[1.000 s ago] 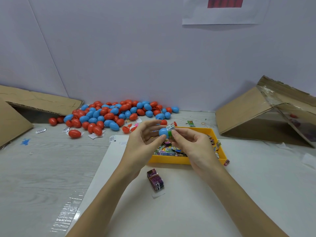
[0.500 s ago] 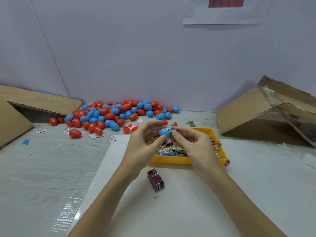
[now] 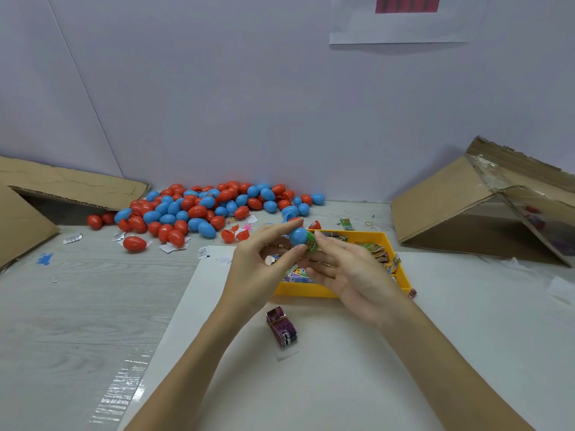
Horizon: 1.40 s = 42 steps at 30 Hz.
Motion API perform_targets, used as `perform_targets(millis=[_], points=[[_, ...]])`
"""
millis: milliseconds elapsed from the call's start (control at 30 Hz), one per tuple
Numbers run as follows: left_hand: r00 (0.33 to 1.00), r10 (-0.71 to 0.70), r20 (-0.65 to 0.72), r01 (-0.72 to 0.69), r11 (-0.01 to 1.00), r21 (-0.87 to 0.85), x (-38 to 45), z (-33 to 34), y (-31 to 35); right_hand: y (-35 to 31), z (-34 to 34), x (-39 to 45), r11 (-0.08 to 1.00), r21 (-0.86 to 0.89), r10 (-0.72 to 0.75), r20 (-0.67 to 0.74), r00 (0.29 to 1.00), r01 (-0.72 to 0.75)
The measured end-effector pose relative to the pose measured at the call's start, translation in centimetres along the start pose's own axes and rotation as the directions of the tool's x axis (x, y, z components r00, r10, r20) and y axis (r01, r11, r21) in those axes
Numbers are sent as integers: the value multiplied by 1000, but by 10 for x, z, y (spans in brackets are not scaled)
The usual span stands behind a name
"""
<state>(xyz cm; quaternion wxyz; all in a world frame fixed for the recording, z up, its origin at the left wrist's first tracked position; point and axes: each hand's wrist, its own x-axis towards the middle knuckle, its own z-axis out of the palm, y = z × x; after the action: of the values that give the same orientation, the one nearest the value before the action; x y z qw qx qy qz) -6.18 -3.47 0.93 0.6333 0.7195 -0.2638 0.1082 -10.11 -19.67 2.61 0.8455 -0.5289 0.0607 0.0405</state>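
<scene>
One purple bundle (image 3: 281,326) of packets lies nearest, on the white sheet (image 3: 342,384), at 6 o'clock from the hands. Just beyond it the two hands meet above the near rim of the yellow tray (image 3: 308,289). The left hand (image 3: 258,269) grips a blue egg half (image 3: 297,236) between thumb and forefinger, open side turned toward 3 o'clock. The right hand (image 3: 357,275) pinches a green packet (image 3: 311,244) with thumb and forefinger, its other fingers loosely spread, and holds the packet's end at the mouth of the shell. More packets lie loose in the tray under the hands. Farther off, at 10 o'clock, lies a pile of eggs (image 3: 199,209), red and blue, most of them closed, with a few split red halves at its near edge. One cardboard box (image 3: 441,206) lies tipped at 2 o'clock.

Judging by this, the filling of this egg is about halfway: the packet is going in but is not yet seated, and the second half must then be fetched and snapped on. The tray holds plenty more packets.

Compared with a second ago, the right hand's lower fingers have uncurled and spread, the left forefinger has straightened over the shell, and less of the packet sticks out. Tray, bundle and pile lie as they did.
</scene>
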Motion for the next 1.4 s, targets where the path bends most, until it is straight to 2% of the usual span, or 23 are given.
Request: perform_targets(millis=[200, 433, 767, 1233, 1333, 1400], points=[[987, 135, 87, -144, 984, 106, -2, 2, 1, -1, 1, 1, 990, 124, 57, 41, 998, -62], [978, 208, -28, -202, 967, 154, -2, 4, -1, -1, 5, 1, 954, 252, 147, 69, 987, -159], [960, 278, -32, -264, 937, 230, -1, 4, -3, 1, 11, -4, 900, 341, 257, 92, 962, -273], [981, 189, -35, -183, 973, 142, -2, 4, 0, 0, 13, -4, 919, 331, 211, 50, 976, -215], [983, 183, -36, -175, 971, 162, -3, 3, 2, 1, 11, -3, 966, 230, 117, 33, 993, -122], [967, 254, -33, -238, 939, 249, -2, 1, 1, 2, 10, -4, 994, 103, 29, 9, 1000, -29]])
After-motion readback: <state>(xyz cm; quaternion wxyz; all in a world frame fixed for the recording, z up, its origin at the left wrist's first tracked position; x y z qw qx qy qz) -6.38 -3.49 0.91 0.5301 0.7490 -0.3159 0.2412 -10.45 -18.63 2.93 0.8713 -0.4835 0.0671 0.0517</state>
